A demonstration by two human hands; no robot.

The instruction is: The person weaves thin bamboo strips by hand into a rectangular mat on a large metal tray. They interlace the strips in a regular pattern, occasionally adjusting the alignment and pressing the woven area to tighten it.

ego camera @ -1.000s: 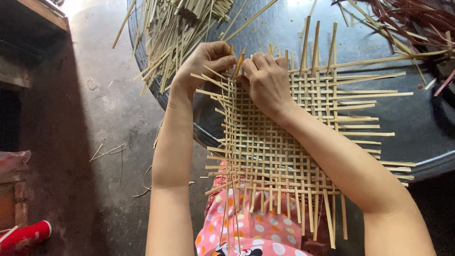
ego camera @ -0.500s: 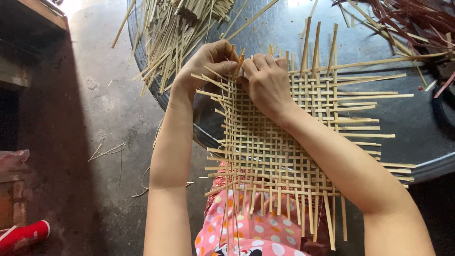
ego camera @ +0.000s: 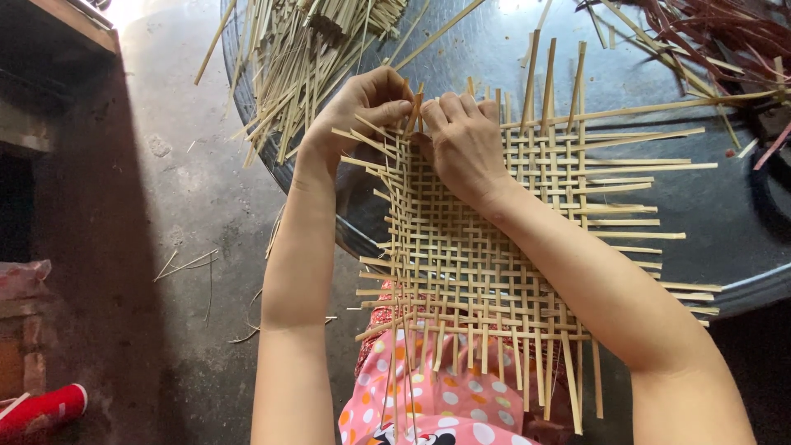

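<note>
A half-woven mat (ego camera: 503, 264) of pale bamboo strips lies across a round dark metal table (ego camera: 725, 214) and over my lap. My left hand (ego camera: 358, 103) pinches a thin bamboo strip (ego camera: 412, 111) at the mat's far left corner. My right hand (ego camera: 463, 140) presses flat on the weave right beside it, fingertips touching the same strip ends. Loose strip ends stick out from all sides of the mat.
A heap of loose bamboo strips (ego camera: 305, 58) lies on the table's far left. Dark reddish strips (ego camera: 709, 33) pile at the far right. Grey concrete floor (ego camera: 189, 206) with stray slivers lies to the left, a red shoe (ego camera: 41, 408) at bottom left. Spotted pink fabric (ego camera: 437, 404) covers my lap.
My left hand's fingers have closed tighter on the strip at the mat's corner. The right hand has barely shifted.
</note>
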